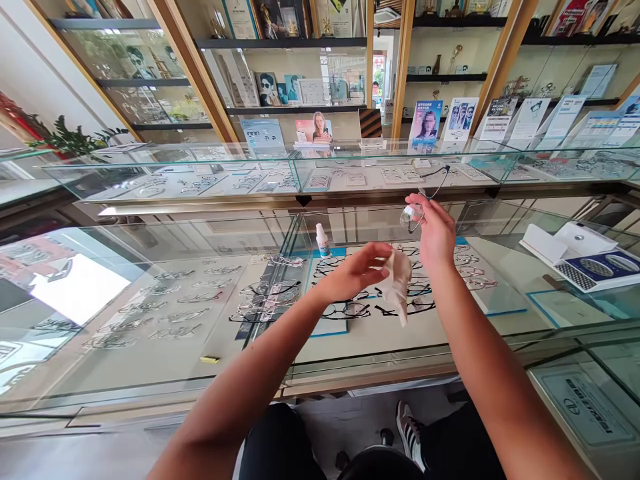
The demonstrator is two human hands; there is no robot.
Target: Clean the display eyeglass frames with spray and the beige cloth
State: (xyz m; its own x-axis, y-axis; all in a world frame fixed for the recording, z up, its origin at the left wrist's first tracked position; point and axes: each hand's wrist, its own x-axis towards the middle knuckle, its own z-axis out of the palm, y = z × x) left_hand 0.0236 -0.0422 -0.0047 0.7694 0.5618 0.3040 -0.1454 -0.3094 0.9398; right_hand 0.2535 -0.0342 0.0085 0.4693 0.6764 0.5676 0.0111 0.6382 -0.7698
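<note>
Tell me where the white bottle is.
In the head view, the white bottle stands mid-frame on the glass counter, just beyond the left hand.

Matt cloth [398,283] at the left hand [359,270], glossy eyeglasses [408,215] at the right hand [437,233].
The cloth looks soft and creased; the eyeglasses have a smooth, clear lens [407,216] and a thin frame [411,231], apparently metal. Just beyond the left hand, the white bottle [323,241] looks like smooth plastic. Below both hands, the countertop [165,370] is glossy, reflective glass; beyond them, the shelf posts [404,60] look like smooth wood.
</note>
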